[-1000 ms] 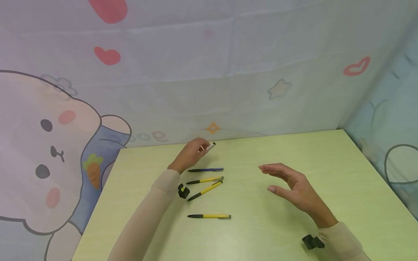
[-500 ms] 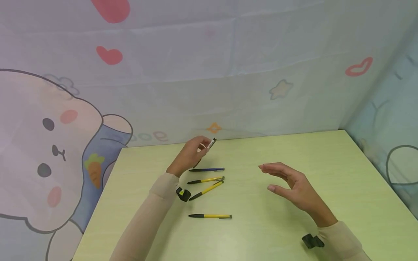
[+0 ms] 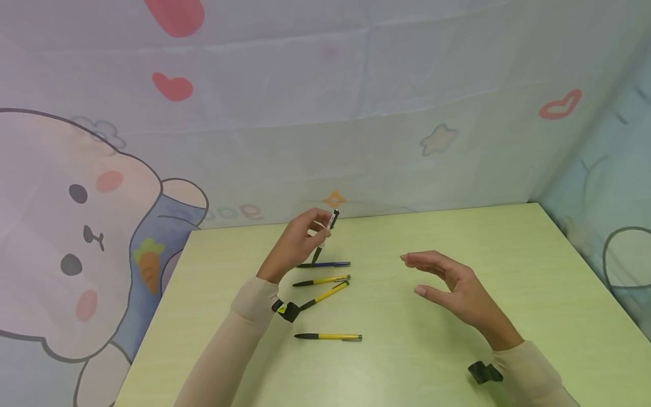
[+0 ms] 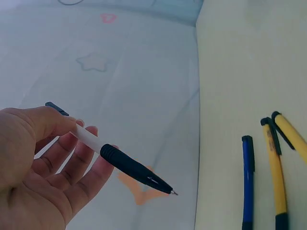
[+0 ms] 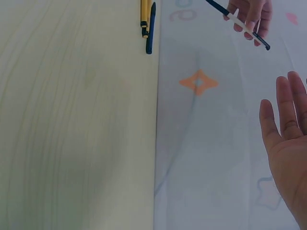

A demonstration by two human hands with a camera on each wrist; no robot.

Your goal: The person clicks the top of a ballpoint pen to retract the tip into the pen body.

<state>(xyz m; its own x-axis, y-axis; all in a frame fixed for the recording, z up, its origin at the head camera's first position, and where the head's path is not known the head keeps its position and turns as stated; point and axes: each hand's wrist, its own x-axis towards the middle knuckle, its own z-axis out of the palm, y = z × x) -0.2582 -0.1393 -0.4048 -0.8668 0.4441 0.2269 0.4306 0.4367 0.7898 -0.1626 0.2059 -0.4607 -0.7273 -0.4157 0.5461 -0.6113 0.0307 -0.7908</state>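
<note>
My left hand (image 3: 301, 240) pinches a white pen with a black grip (image 4: 129, 163) between thumb and fingers, above the back of the table. The pen slants steeply, its black tip downward, and overlaps the blue pen (image 3: 333, 264) in the head view. Nearer to me lie a yellow pen (image 3: 322, 280) and a second, slanted yellow pen (image 3: 325, 295), close together. A third yellow pen (image 3: 333, 337) lies apart, toward the front. My right hand (image 3: 455, 288) is held over the right part of the table, fingers extended and thumb apart, with nothing in it.
The pale yellow-green table (image 3: 407, 362) ends at the back against a hanging cloth (image 3: 305, 141) printed with hearts, a star and a bear. Another cloth (image 3: 610, 169) hangs along the right side. Small black cameras (image 3: 287, 311) are strapped to both wrists.
The pen in my left hand has swung from a low slant to nearly upright, its black grip coming into view. The right hand has stayed almost still; the lying pens have not moved.
</note>
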